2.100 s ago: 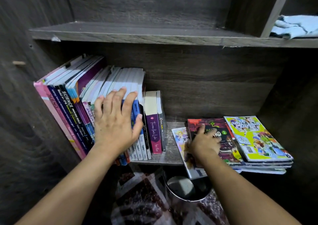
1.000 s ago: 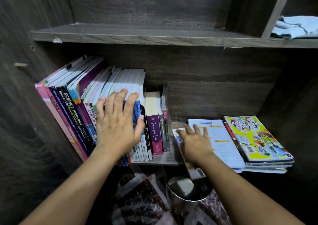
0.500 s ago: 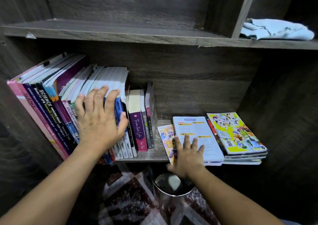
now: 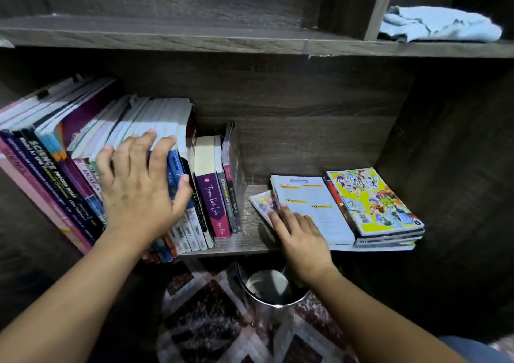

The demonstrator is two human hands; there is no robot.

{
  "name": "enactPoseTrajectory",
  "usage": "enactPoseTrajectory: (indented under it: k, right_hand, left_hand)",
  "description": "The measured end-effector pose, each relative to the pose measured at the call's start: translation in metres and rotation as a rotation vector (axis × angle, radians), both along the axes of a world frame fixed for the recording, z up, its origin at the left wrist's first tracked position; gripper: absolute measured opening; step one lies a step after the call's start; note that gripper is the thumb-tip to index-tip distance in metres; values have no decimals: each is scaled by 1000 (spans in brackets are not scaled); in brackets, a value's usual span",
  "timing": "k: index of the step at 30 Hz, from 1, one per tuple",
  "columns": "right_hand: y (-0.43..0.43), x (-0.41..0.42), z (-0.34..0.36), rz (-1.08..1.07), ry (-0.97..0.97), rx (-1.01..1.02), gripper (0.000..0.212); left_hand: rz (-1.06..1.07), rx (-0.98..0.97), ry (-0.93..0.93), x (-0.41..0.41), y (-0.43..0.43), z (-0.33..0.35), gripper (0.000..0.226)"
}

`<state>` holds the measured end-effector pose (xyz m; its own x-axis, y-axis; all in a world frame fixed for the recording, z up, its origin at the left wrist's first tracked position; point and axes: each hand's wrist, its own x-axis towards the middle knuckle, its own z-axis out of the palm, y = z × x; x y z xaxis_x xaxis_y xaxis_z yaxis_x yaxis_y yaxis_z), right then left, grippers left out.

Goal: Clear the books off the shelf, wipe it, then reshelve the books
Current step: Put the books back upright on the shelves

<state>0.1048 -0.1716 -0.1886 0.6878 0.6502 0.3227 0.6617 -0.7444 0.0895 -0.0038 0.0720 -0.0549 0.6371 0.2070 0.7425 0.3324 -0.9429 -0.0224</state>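
Head cam: I'm bracing the leaning row of books (image 4: 69,146) on the shelf (image 4: 250,241) w/ my L hand (image 4: 139,193) flat, while my R hand (image 4: 301,237), fingers straight & gripping nothing, is settling on the white-backed book (image 4: 314,193) (dark comic (image 4: 231,173) just stood upright, so reshelving's progressing).

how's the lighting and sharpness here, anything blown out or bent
Head view: dim overall, deep shadow at the right end of the shelf; the blue cloth and yellow comic are brightest; the metal container shows a glare patch; the rug is soft; the wide lens slants the upright divider.
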Motion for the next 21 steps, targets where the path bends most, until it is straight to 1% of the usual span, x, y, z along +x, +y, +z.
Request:
enactPoseTrajectory:
  k: [2,3,4,6,8,10,11,13,16,21]
  right_hand:
    - [-15,-1,-15,106,-39,-9,90]
    - [-22,0,-21,125,-58,-47,84]
    - [-28,4,-25,120,-85,-80,76]
    - [-37,12,-29,45,-124,-108,60]
    - [-40,16,-26,3,-85,-126,57]
    - [-39,16,-23,30,-32,-144,62]
    - [-38,18,-19,52,-12,-122,64]
    - [-36,22,-1,80,0,1,69]
    - [-35,20,41,75,34,122,87]
    - [-40,6,93,73,-21,337,78]
  left_hand:
    - [1,-3,-3,0,-1,0,62]
    - [3,-8,-4,0,-1,0,62]
    - [7,-12,-4,0,-1,0,62]
    - [16,-19,3,1,-2,1,63]
    - [29,-27,12,2,-3,1,63]
    - [41,-39,15,3,-5,0,64]
    - [44,-41,14,3,-5,1,64]
    - [47,-43,18,3,-6,1,65]
    - [44,-51,24,4,-6,1,64]
    - [68,-52,60,3,-8,2,61]
